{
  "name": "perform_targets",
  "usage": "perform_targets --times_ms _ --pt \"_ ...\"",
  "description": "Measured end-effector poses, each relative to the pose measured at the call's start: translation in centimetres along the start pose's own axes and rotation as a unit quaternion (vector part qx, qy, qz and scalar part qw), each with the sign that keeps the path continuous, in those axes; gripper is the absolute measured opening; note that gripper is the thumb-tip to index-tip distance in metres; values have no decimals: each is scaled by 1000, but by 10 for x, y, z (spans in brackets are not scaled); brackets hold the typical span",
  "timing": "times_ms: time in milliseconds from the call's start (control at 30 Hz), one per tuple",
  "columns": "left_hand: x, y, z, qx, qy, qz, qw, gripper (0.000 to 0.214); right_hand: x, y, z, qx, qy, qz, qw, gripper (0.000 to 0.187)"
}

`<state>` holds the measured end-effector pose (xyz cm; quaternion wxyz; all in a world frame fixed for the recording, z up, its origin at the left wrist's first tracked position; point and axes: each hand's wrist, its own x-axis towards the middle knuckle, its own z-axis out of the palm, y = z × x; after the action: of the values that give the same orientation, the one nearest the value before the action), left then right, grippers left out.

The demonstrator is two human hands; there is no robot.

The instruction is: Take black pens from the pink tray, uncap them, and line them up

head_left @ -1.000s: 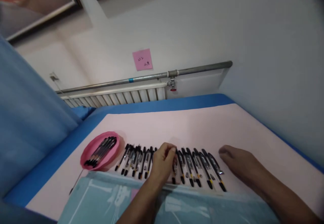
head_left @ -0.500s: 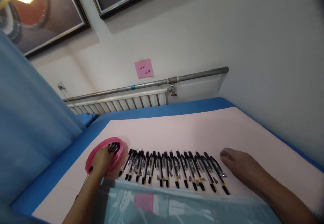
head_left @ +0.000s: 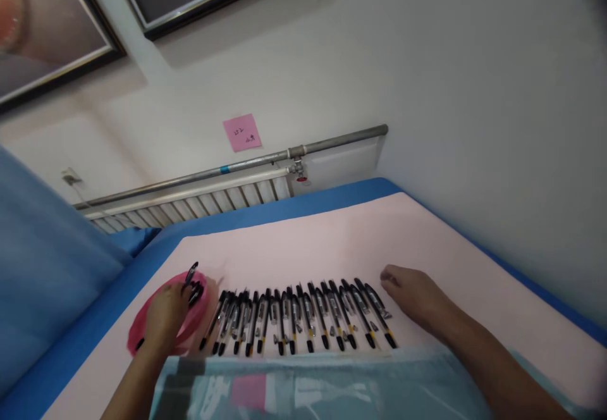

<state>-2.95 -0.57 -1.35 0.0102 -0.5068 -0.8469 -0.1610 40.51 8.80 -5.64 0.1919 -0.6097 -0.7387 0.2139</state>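
My left hand (head_left: 165, 309) reaches over a pink basket (head_left: 137, 325) with its fingers closed on a black-capped pen (head_left: 191, 273), which tilts up above the rim. More dark pens (head_left: 196, 292) lie in the basket beside the fingers. My right hand (head_left: 403, 284) rests on the pink surface with its fingers curled in; nothing shows between them. Between the hands runs a row of clear-barrelled pens (head_left: 294, 319) with black caps and black ends, lying side by side. The last pen (head_left: 377, 312) of that row is nearest my right hand.
Small clear bits (head_left: 332, 330) are scattered among the pens. A pink sheet (head_left: 303, 252) covers the blue-edged table (head_left: 284, 208). Blue-green printed fabric (head_left: 284, 388) lies at the near edge. A blue curtain (head_left: 42, 268) hangs at left; a radiator (head_left: 208, 203) and pipe stand behind.
My left hand has drawn a pen up from the pile in the basket. My right hand stays curled on the sheet. The whole view has shifted, and things appear further left.
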Motion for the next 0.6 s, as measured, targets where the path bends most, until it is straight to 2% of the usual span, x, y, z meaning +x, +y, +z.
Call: perform_targets --times_ms 67,133,167,200,233,267,333,367,400,467,533,600 --pt "-6 31 0 -92 13 15 996 33 -3 -6 -3 44 54 -28 997 18" --pt "-15 72 8 -188 -18 45 981 40 -6 -14 -5 127 104 -53 985 16" --pt "-22 95 14 -252 -46 59 965 41 -8 -19 -5 176 118 -54 976 14" --pt "-30 119 21 -389 -110 43 914 39 -11 -24 -5 227 120 -53 965 13" --pt "-38 143 27 -494 -177 24 851 38 -13 -28 -5 278 102 -52 954 13" --pt "-48 165 33 -560 -250 8 790 37 -15 -31 -4 325 76 -49 941 13" --pt "-68 202 42 -618 -363 0 698 34 -17 -36 -2 404 22 -29 914 18" --pt "-77 216 45 -626 -402 6 668 33 -18 -36 -2 446 2 -20 895 22" --pt "-85 227 48 -626 -432 14 649 31 -18 -37 -3 494 -3 -12 869 26" --pt "-96 240 55 -612 -465 35 638 28 -19 -36 -5 549 4 2 836 31" --pt "-102 245 62 -598 -471 45 647 26 -20 -37 -8 554 1 14 832 28" --pt "-104 244 69 -588 -463 54 661 25 -22 -38 -9 535 -12 28 844 21"
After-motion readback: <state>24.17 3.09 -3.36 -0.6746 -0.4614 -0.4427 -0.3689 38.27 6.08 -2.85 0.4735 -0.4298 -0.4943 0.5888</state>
